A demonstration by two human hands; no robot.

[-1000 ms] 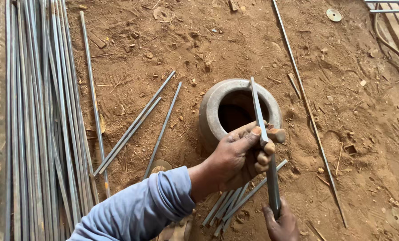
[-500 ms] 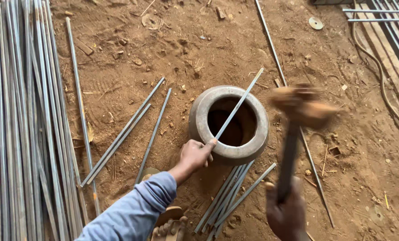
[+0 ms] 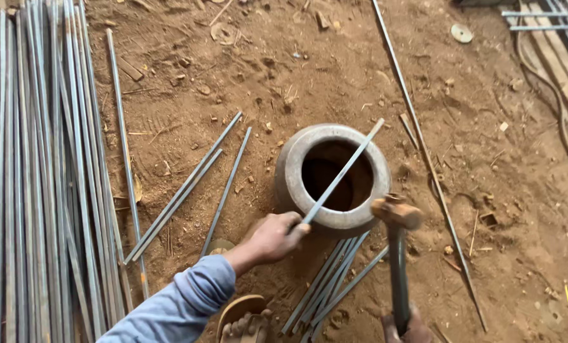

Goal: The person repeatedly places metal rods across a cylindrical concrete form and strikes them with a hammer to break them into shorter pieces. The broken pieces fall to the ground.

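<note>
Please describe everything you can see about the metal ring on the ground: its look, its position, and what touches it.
The metal ring is a thick, short, grey cylinder, dull and worn, open at the top with a dark hollow inside. It stands upright on the brown dirt ground, near the middle of the view. A thin rod lies diagonally across its rim, held at the near end by the left hand. The hammer, gripped by the right hand, has its head beside the ring's right edge; contact is unclear. Short rods lie below it.

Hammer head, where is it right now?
In the head view the hammer head is right of centre, at the lower right rim of the metal ring, beside the rod that the left hand holds across the ring's opening.
</note>
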